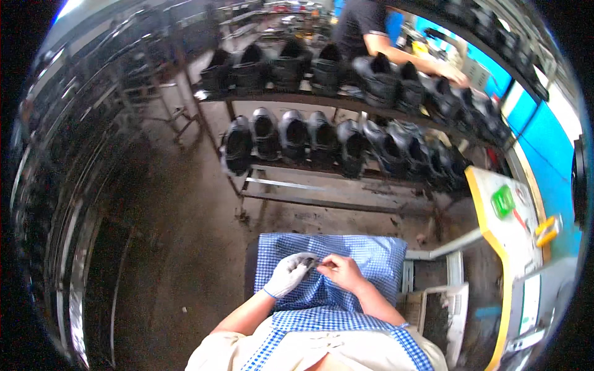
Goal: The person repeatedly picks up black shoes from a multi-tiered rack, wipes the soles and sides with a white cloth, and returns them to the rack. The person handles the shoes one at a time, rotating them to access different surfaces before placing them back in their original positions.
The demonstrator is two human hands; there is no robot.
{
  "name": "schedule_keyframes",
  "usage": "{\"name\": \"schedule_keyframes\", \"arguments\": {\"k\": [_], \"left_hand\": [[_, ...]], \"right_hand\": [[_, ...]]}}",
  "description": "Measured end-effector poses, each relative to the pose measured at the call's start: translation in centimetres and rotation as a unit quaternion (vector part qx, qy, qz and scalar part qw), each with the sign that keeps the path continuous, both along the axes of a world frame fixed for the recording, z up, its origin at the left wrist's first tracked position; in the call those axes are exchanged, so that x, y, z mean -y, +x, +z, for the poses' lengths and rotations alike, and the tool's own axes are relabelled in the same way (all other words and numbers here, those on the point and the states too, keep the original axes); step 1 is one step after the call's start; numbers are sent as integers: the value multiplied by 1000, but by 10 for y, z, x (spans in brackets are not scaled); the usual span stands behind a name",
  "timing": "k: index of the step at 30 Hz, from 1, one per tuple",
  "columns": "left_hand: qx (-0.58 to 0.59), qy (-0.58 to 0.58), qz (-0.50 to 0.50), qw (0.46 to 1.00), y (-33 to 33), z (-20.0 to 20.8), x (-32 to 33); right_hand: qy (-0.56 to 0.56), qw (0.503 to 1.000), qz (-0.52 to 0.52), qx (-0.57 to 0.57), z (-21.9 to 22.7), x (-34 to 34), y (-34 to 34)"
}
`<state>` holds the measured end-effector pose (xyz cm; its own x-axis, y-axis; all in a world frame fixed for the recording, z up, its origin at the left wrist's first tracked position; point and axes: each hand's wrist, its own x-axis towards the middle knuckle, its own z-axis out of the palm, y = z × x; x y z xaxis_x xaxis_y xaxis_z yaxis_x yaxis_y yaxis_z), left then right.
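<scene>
Dark and small, one object (310, 263) is pinched at six o'clock by the white-gloved left hand (289, 276); fingers of the bare right hand (343, 272) are bunched, their grip unclear. Two rows of black shoes (292, 135) are racked at twelve o'clock.

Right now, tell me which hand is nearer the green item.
Right. The bare right hand is left of the green item; the gloved left hand lies farther left.
</scene>
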<state>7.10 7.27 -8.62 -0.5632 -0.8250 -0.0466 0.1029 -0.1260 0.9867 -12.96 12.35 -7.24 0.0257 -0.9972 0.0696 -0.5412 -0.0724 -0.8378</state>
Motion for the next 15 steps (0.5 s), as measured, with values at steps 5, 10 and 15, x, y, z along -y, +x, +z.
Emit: {"name": "schedule_keyframes", "arguments": {"k": [5,10,15], "left_hand": [[40,10,39,998,-4,16,-3],[62,-13,99,993,-13,22,4],[68,6,103,992,-11,20,25]], "right_hand": [[-48,996,23,-72,-4,-1,-4],[-54,993,18,-100,-7,-9,-30],[-89,988,-82,-95,5,-15,-69]]}}
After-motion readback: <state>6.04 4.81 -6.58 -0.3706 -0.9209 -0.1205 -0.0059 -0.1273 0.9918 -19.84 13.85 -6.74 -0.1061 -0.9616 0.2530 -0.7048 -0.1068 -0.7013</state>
